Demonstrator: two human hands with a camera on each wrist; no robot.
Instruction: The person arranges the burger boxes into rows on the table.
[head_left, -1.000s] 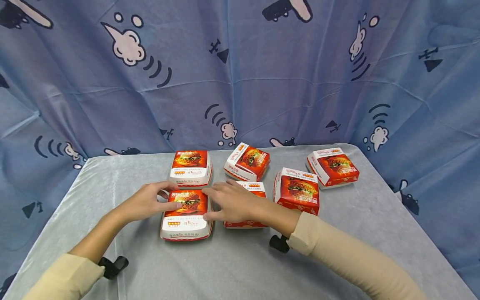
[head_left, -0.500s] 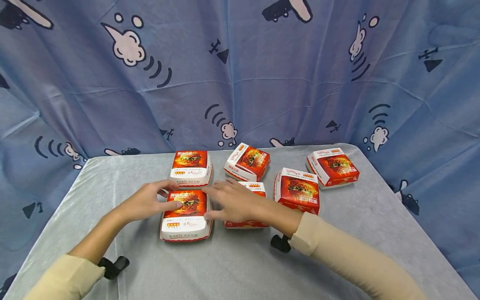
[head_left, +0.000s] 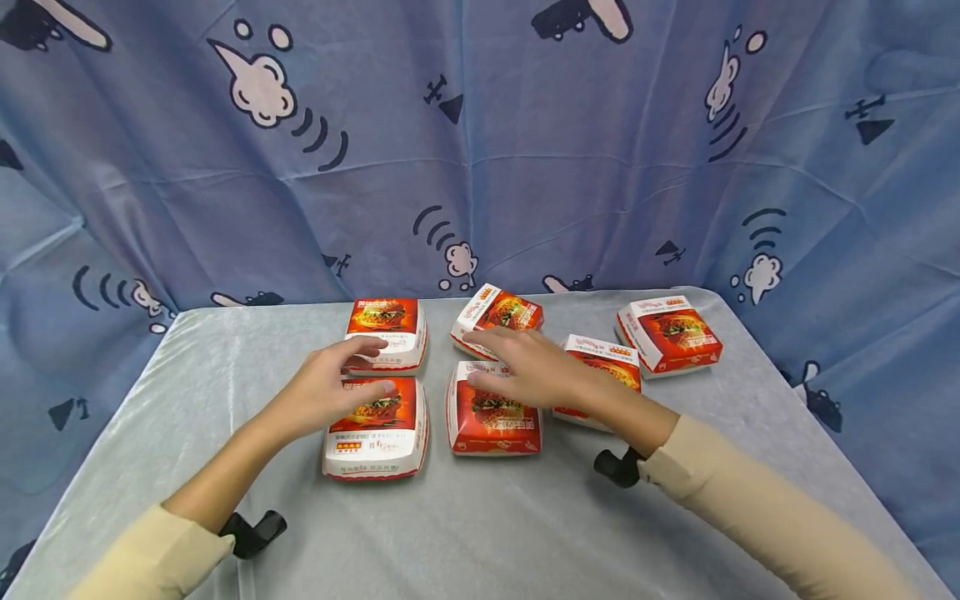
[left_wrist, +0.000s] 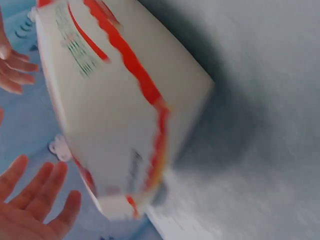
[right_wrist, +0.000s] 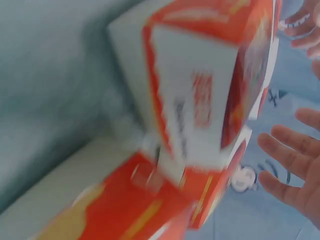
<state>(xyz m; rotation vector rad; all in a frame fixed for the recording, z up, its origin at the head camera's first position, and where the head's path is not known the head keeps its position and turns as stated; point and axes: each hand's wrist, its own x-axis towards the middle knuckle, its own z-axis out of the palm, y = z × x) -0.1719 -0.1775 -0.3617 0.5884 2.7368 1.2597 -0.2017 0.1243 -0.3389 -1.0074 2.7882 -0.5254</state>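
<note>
Red-and-white burger boxes lie on the table in the head view. My left hand hovers at the near-left burger box, fingers spread and holding nothing. Behind that box sits the far-left burger box, partly covered by my fingertips in this view. My right hand is above the near-middle burger box, its fingers extended towards the far-middle burger box. In the left wrist view the fingers are apart from the box side; the right wrist view shows the fingers likewise free.
Further right are a tilted burger box, partly behind the right forearm, and another burger box near the back right. A grey cloth covers the table. A blue patterned curtain hangs behind it.
Both hands have lifted off the near-left burger box. The right hand has moved right, over the middle boxes, uncovering more of the near-middle one. The left hand has risen slightly to the right.
</note>
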